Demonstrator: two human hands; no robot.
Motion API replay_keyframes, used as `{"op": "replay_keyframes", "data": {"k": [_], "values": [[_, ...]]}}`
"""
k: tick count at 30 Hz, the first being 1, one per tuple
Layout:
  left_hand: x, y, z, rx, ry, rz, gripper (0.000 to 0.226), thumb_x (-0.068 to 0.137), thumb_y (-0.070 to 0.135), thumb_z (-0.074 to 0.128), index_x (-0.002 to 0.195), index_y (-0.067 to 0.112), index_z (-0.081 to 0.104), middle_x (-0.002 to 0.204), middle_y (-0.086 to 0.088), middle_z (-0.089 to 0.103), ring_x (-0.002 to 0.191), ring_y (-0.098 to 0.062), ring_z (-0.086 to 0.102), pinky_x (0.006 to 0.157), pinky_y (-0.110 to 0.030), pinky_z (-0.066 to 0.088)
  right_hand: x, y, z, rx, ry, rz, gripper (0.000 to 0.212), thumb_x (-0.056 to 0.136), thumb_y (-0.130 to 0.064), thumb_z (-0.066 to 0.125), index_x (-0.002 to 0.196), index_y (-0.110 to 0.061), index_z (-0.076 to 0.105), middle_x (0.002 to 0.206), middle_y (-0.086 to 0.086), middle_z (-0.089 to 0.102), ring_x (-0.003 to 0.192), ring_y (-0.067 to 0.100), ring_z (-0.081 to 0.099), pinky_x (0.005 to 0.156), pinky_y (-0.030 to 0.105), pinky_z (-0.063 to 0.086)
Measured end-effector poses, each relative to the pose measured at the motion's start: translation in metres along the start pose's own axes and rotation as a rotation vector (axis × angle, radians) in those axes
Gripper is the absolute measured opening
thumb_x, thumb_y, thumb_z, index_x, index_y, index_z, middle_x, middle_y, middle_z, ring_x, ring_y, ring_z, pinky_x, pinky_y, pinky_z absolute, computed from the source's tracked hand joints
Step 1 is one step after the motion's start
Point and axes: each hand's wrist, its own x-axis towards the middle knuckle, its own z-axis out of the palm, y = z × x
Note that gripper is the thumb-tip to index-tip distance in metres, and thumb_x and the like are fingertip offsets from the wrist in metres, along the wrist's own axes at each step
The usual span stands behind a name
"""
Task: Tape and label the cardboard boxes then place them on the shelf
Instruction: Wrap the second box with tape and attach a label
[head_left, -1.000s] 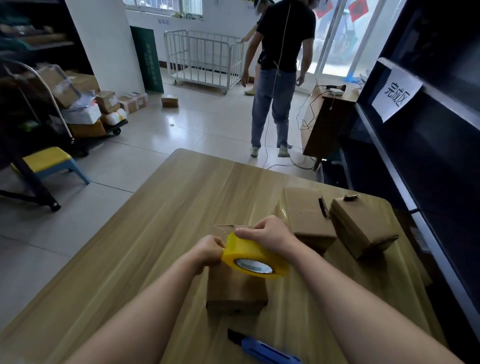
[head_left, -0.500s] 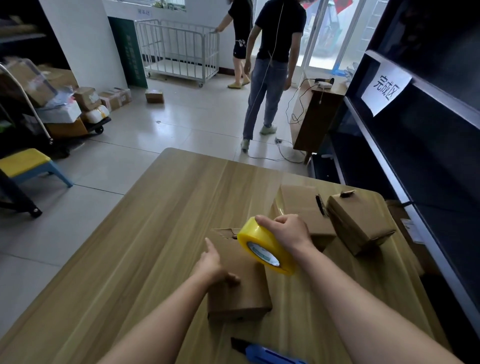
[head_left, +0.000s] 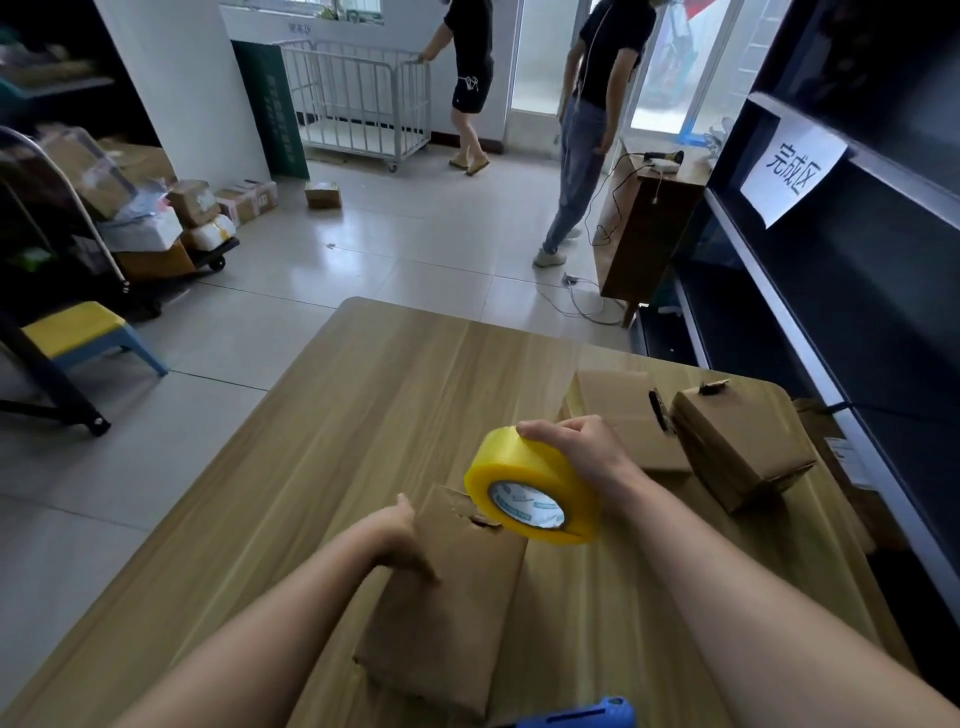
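A flat cardboard box (head_left: 457, 608) lies on the wooden table (head_left: 363, 415) right in front of me. My left hand (head_left: 402, 538) presses down on the box's left edge, holding it. My right hand (head_left: 582, 452) grips a yellow roll of tape (head_left: 530, 493) just above the box's far end, where a torn flap sticks up. Two more cardboard boxes (head_left: 628, 415) (head_left: 737, 447) sit at the table's far right. The dark shelf (head_left: 841, 312) with a white paper sign (head_left: 792, 169) stands along the right.
A blue box cutter (head_left: 576, 717) lies at the table's near edge. Two people (head_left: 592, 119) (head_left: 470, 78) stand on the floor beyond, near a metal cage trolley (head_left: 358, 98). A small wooden desk (head_left: 649, 223), a loaded cart (head_left: 140, 218) and a yellow stool (head_left: 78, 332) are around.
My right hand lifted the tape roll up and away toward the box's far end. My left hand let go of the roll and moved down onto the box. The people walked farther away.
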Motion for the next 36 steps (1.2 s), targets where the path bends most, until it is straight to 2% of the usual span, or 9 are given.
{"op": "replay_keyframes", "data": {"k": [3, 5, 7, 11, 16, 20, 27, 31, 36], "values": [[0.004, 0.011, -0.015, -0.357, 0.301, 0.244, 0.062, 0.091, 0.006, 0.052, 0.149, 0.007, 0.031, 0.148, -0.011, 0.043, 0.133, -0.024, 0.044, 0.106, -0.033, 0.04, -0.002, -0.001, 0.002, 0.092, -0.02, 0.018, 0.042, 0.077, -0.039, 0.078, 0.089, 0.0, 0.069, 0.101, 0.023, 0.067, 0.083, 0.026, 0.063, 0.083, 0.049, 0.055], [-0.003, 0.025, -0.022, -0.67, 0.267, 0.285, 0.043, 0.092, -0.002, 0.038, 0.13, 0.005, 0.057, 0.123, -0.011, 0.063, 0.105, -0.021, 0.059, 0.082, -0.03, 0.049, -0.005, -0.001, 0.002, 0.112, -0.054, 0.002, 0.029, 0.078, -0.038, 0.076, 0.084, -0.011, 0.067, 0.099, 0.018, 0.068, 0.086, 0.027, 0.065, 0.083, 0.047, 0.056], [-0.005, 0.033, -0.024, -0.802, 0.149, 0.262, 0.032, 0.093, 0.005, 0.039, 0.109, 0.001, 0.066, 0.102, -0.016, 0.068, 0.083, -0.022, 0.063, 0.069, -0.03, 0.05, -0.005, 0.0, 0.002, 0.125, -0.077, -0.013, 0.03, 0.076, -0.042, 0.077, 0.084, -0.015, 0.066, 0.099, 0.012, 0.068, 0.089, 0.029, 0.067, 0.081, 0.047, 0.057], [-0.009, 0.039, -0.024, -0.882, 0.098, 0.277, 0.033, 0.099, 0.025, 0.05, 0.099, -0.004, 0.065, 0.086, -0.018, 0.068, 0.069, -0.024, 0.067, 0.057, -0.027, 0.058, -0.005, 0.0, 0.001, 0.103, -0.07, -0.045, 0.052, 0.057, -0.053, 0.083, 0.087, -0.013, 0.071, 0.097, 0.011, 0.071, 0.089, 0.03, 0.069, 0.079, 0.047, 0.059], [-0.004, 0.04, -0.027, -0.882, 0.128, 0.269, 0.019, 0.092, 0.017, 0.066, 0.087, -0.001, 0.063, 0.071, -0.012, 0.062, 0.056, -0.018, 0.058, 0.048, -0.022, 0.052, -0.008, 0.002, -0.001, 0.069, -0.017, -0.086, 0.026, 0.078, -0.037, 0.078, 0.078, -0.012, 0.071, 0.087, 0.009, 0.069, 0.081, 0.025, 0.066, 0.073, 0.04, 0.056], [-0.002, 0.042, -0.026, -0.865, 0.059, 0.243, 0.011, 0.092, 0.012, 0.065, 0.084, 0.004, 0.063, 0.069, -0.009, 0.06, 0.059, -0.016, 0.054, 0.051, -0.023, 0.048, -0.012, 0.004, -0.003, 0.04, -0.02, -0.084, 0.033, 0.076, -0.041, 0.079, 0.077, -0.009, 0.071, 0.086, 0.012, 0.069, 0.08, 0.025, 0.065, 0.074, 0.042, 0.056], [0.0, 0.052, -0.015, -0.629, 0.278, 0.282, 0.014, 0.095, 0.015, 0.055, 0.085, 0.006, 0.059, 0.071, -0.009, 0.059, 0.058, -0.016, 0.053, 0.046, -0.023, 0.043, -0.015, 0.003, -0.001, -0.113, 0.004, -0.095, 0.037, 0.08, -0.054, 0.07, 0.077, -0.017, 0.07, 0.09, 0.008, 0.07, 0.089, 0.025, 0.066, 0.085, 0.047, 0.057], [0.002, 0.051, -0.021, -0.657, 0.352, 0.285, 0.017, 0.095, 0.009, 0.051, 0.078, 0.009, 0.056, 0.066, -0.007, 0.055, 0.052, -0.015, 0.046, 0.043, -0.022, 0.035, -0.014, 0.002, -0.002, -0.285, 0.036, -0.099, 0.054, 0.079, -0.064, 0.065, 0.079, -0.01, 0.072, 0.084, 0.008, 0.069, 0.085, 0.028, 0.064, 0.082, 0.045, 0.055], [0.007, 0.05, -0.02, -0.668, 0.386, 0.285, 0.022, 0.096, 0.009, 0.05, 0.075, 0.011, 0.054, 0.063, -0.005, 0.052, 0.05, -0.014, 0.043, 0.043, -0.022, 0.033, -0.012, 0.004, -0.009, -0.412, 0.028, -0.001, 0.049, 0.078, -0.069, 0.062, 0.071, -0.021, 0.063, 0.082, -0.002, 0.062, 0.083, 0.019, 0.061, 0.082, 0.04, 0.053]]}}
